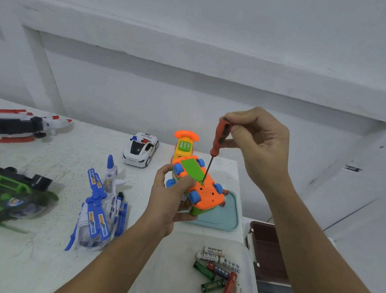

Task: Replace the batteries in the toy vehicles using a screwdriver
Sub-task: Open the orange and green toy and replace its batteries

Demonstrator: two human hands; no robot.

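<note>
My left hand [171, 198] grips an orange toy car [204, 192] turned underside up, with blue wheels and a green battery cover [192, 169]. My right hand [259, 147] pinches the red-and-black handle of a screwdriver [217, 140]. Its tip sits at the near edge of the green cover. The car is held above a teal tray [228, 216]. A white tub [180, 265] at the front holds several loose batteries [217, 271], green, white and red.
On the white table stand a police car [141, 149], a yellow toy phone car [184, 146], a blue-and-white helicopter [101, 208], a green-and-black helicopter [13, 196] and a red-and-white one [25, 125]. A brown box [269, 251] sits off the table's right edge.
</note>
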